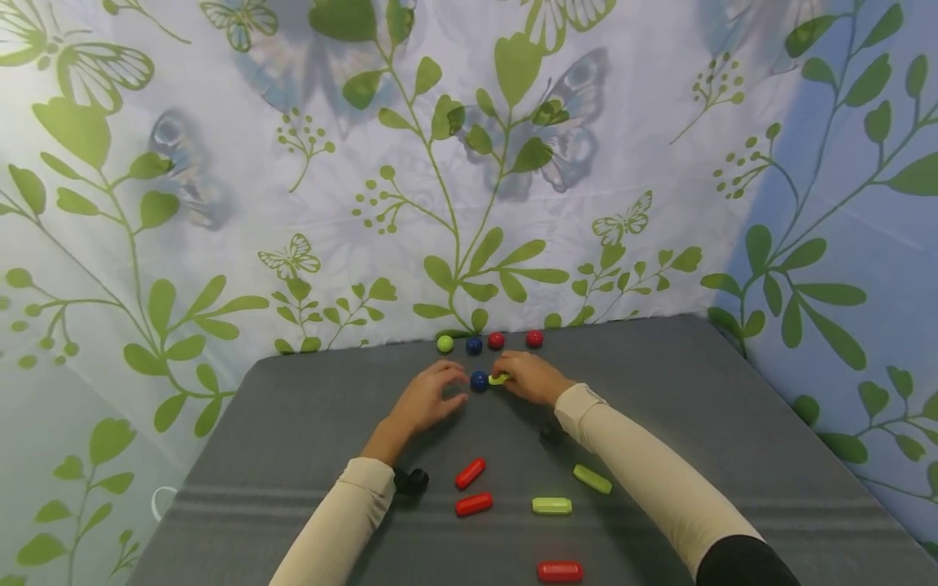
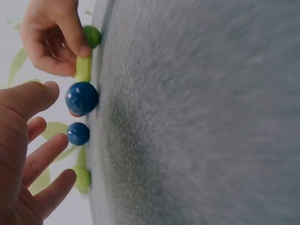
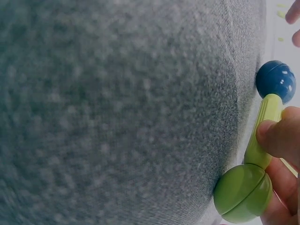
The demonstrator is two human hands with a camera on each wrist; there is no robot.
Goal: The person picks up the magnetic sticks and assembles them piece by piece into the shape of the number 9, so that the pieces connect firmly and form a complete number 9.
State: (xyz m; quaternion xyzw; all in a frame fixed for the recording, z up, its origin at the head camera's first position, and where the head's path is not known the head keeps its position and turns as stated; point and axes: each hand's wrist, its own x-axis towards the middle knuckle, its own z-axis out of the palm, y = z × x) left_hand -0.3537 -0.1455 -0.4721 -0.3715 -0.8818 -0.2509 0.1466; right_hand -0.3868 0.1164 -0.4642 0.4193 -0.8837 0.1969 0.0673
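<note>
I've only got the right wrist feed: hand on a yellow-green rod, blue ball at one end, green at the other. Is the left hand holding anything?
Observer: No, the left hand is empty beside that blue ball.
Operator: What's lying nearer the person?
Observer: Three red rods and two yellow-green rods.
Operator: And at the back?
Observer: Four more along the table's far edge: a second green ball, a second blue ball and two red balls.

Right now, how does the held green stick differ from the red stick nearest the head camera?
The green stick is pinched in the right hand; the red stick lies on the table. The green stick has a ball at each end; the red stick has none. Both are elongated.
</note>
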